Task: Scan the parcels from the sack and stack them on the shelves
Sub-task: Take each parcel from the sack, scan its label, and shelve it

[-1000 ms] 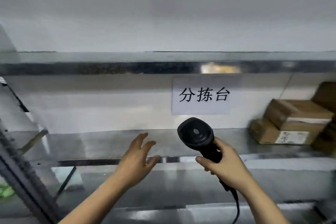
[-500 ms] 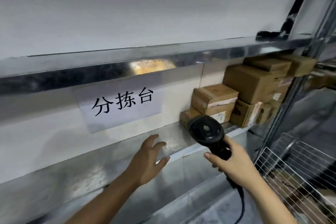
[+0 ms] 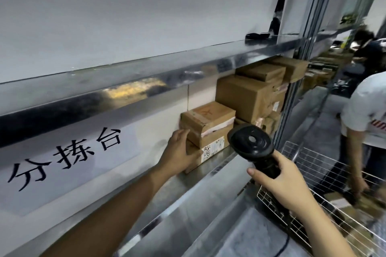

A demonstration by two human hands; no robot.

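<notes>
Your left hand (image 3: 179, 152) is at the middle of the view. Its fingers (image 3: 181, 132) are released and lie almost straight against the left end of two stacked cardboard parcels. The fingers touch the small parcel (image 3: 206, 119) on top. The thumb lies across the front of the labelled parcel (image 3: 211, 152) under it.

Both parcels sit on the metal shelf (image 3: 186, 190), close to the white back wall. At 2 o'clock from them, more big parcels (image 3: 244, 98) are piled up until they nearly reach the upper shelf (image 3: 125, 81). You can see them from the side only, so you cannot tell how many there are.

Your right hand (image 3: 279, 181) is at 4 o'clock from the left hand. Its fingers are grasping the handle of a black barcode scanner (image 3: 250, 144). The round head of the scanner sits in front of the parcels, just right of the labelled one, and covers part of the pile.

A paper sign (image 3: 66, 158) with three black Chinese characters hangs on the wall at 9 o'clock from your left hand.

A wire basket (image 3: 305, 152) stands at 4 o'clock in the view, with a few parcels inside. Another person (image 3: 367, 110) in a white shirt stands at 3 o'clock and reaches a hand down into that basket.
</notes>
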